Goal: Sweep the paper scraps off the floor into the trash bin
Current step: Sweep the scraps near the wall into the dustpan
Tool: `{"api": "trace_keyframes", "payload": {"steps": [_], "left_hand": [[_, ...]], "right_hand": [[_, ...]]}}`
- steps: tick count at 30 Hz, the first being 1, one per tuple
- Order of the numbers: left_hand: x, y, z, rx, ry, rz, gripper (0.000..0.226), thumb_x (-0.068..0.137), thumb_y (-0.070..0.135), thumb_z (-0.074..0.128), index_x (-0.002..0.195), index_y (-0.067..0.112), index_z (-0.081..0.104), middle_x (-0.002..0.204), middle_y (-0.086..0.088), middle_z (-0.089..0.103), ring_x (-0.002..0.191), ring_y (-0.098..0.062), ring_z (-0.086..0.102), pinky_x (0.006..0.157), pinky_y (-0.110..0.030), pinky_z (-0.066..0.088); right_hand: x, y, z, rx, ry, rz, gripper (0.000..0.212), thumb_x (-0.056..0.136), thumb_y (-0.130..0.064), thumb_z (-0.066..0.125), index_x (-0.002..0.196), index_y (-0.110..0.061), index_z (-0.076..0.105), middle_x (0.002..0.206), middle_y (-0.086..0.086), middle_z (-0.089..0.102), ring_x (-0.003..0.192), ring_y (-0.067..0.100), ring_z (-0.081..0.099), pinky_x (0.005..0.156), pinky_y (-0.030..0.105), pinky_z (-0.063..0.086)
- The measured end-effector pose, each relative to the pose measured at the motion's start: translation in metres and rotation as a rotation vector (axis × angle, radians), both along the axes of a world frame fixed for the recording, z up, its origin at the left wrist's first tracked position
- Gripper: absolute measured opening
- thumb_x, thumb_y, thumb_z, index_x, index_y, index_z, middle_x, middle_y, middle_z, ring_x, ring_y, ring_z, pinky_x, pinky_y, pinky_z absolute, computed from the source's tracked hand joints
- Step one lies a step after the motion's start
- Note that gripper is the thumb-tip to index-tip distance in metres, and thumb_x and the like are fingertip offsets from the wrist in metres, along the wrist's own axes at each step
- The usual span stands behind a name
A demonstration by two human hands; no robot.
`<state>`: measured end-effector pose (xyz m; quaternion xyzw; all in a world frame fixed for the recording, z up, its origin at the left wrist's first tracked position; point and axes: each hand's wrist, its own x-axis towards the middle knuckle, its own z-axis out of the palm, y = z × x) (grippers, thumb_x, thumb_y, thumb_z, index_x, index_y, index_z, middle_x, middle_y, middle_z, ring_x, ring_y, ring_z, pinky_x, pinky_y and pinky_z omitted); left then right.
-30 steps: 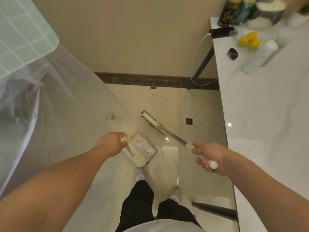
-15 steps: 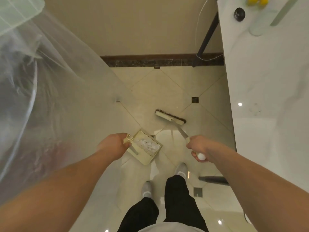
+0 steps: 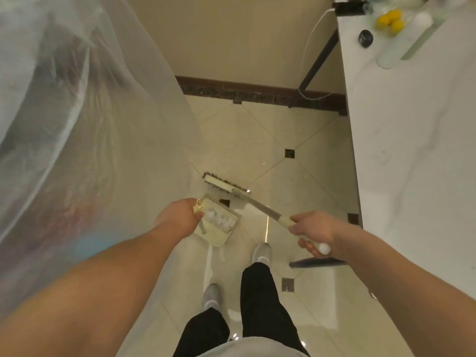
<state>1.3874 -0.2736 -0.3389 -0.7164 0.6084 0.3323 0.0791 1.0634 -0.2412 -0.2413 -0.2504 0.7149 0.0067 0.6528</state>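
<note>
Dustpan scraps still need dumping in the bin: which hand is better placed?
Left. The left hand already grips the dustpan holding the paper scraps; the right hand holds the broom.

A white marbled surface (image 3: 412,155) fills the right side. At its far end lie two yellow fruits (image 3: 390,19), touching each other, with a small round black object (image 3: 365,38) just beside them and a pale bottle (image 3: 395,50) lying on its side nearby. A black device (image 3: 350,8) sits at the far edge, and a thin white cable (image 3: 310,42) hangs from it down to the dark baseboard (image 3: 257,92). A slanted black leg (image 3: 319,61) shows beneath. A sheer translucent curtain (image 3: 77,124) covers the left side.
</note>
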Motion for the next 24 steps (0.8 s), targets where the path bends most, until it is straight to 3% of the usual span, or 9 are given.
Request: {"api": "trace_keyframes", "payload": {"steps": [2, 5, 10, 13, 16, 20, 24], "left_hand": [[0.002, 0.006, -0.001, -0.002, -0.005, -0.024, 0.024, 0.099, 0.043, 0.056, 0.119, 0.034, 0.065, 0.112, 0.001, 0.07, 0.096, -0.022, 0.062, 0.079, -0.033, 0.048], [0.001, 0.011, -0.001, -0.001, -0.031, -0.064, 0.031, 0.098, 0.049, 0.055, 0.127, 0.041, 0.062, 0.115, 0.003, 0.07, 0.105, -0.023, 0.065, 0.077, -0.032, 0.049], [-0.012, 0.005, -0.003, 0.022, -0.076, -0.122, 0.036, 0.098, 0.054, 0.052, 0.132, 0.046, 0.056, 0.119, 0.007, 0.069, 0.108, -0.021, 0.064, 0.082, -0.034, 0.053], [-0.024, -0.001, -0.007, 0.045, -0.088, -0.09, 0.033, 0.099, 0.051, 0.052, 0.131, 0.046, 0.055, 0.12, 0.008, 0.067, 0.111, -0.02, 0.063, 0.077, -0.03, 0.048], [-0.036, -0.01, -0.018, 0.055, -0.079, -0.027, 0.034, 0.1, 0.052, 0.052, 0.133, 0.044, 0.055, 0.12, 0.007, 0.068, 0.111, -0.021, 0.063, 0.077, -0.031, 0.047], [-0.038, -0.019, -0.023, 0.058, -0.096, 0.001, 0.036, 0.099, 0.055, 0.051, 0.132, 0.041, 0.053, 0.116, 0.004, 0.069, 0.108, -0.023, 0.065, 0.08, -0.034, 0.052], [-0.039, -0.03, -0.023, 0.085, -0.078, 0.003, 0.033, 0.099, 0.05, 0.053, 0.129, 0.037, 0.053, 0.107, 0.001, 0.068, 0.099, -0.025, 0.065, 0.081, -0.04, 0.057]], "right_hand": [[0.003, -0.01, -0.001, -0.073, 0.053, 0.006, 0.012, 0.099, -0.013, 0.058, 0.101, -0.024, 0.06, 0.089, 0.015, 0.058, 0.053, 0.012, 0.048, 0.051, 0.024, 0.041], [0.001, -0.038, -0.02, -0.133, 0.135, -0.011, 0.013, 0.1, -0.012, 0.054, 0.111, -0.017, 0.06, 0.086, 0.013, 0.058, 0.058, 0.014, 0.051, 0.046, 0.021, 0.042], [-0.013, -0.122, -0.083, -0.107, 0.247, -0.002, 0.016, 0.102, -0.008, 0.045, 0.112, -0.007, 0.057, 0.072, 0.011, 0.052, 0.057, 0.018, 0.048, 0.034, 0.015, 0.041], [-0.019, -0.156, -0.115, -0.116, 0.29, -0.009, 0.017, 0.101, -0.012, 0.046, 0.116, -0.011, 0.054, 0.077, 0.009, 0.055, 0.057, 0.017, 0.051, 0.039, 0.02, 0.046], [-0.023, -0.162, -0.139, -0.061, 0.297, -0.002, 0.018, 0.097, -0.013, 0.051, 0.114, -0.011, 0.057, 0.082, 0.01, 0.06, 0.059, 0.016, 0.057, 0.052, 0.027, 0.051], [-0.035, -0.123, -0.123, 0.077, 0.225, 0.075, 0.025, 0.095, -0.012, 0.055, 0.118, -0.016, 0.06, 0.087, 0.009, 0.064, 0.062, 0.015, 0.059, 0.05, 0.023, 0.05], [-0.06, -0.095, -0.083, 0.13, 0.061, 0.079, 0.037, 0.092, -0.016, 0.064, 0.127, -0.028, 0.06, 0.078, 0.01, 0.065, 0.049, 0.012, 0.053, 0.048, 0.021, 0.046]]}}
